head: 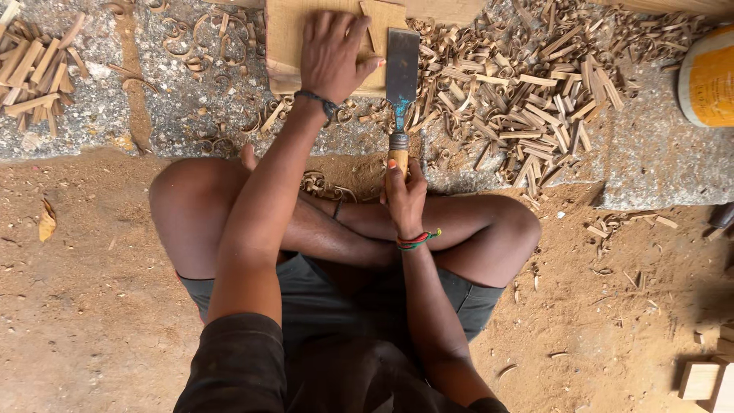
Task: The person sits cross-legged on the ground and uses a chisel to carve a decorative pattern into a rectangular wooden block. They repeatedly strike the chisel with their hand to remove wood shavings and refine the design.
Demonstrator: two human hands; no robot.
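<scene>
From the head view, your left hand (330, 53) lies flat and open on the wood block (284, 46), up on the stone slab (99, 115). Your right hand (403, 195) grips the chisel (401, 84), blade beside the block. Wood chips (527, 99) are piled to the right, near a yellow tub (707, 76). Your crossed legs sit just below.
</scene>
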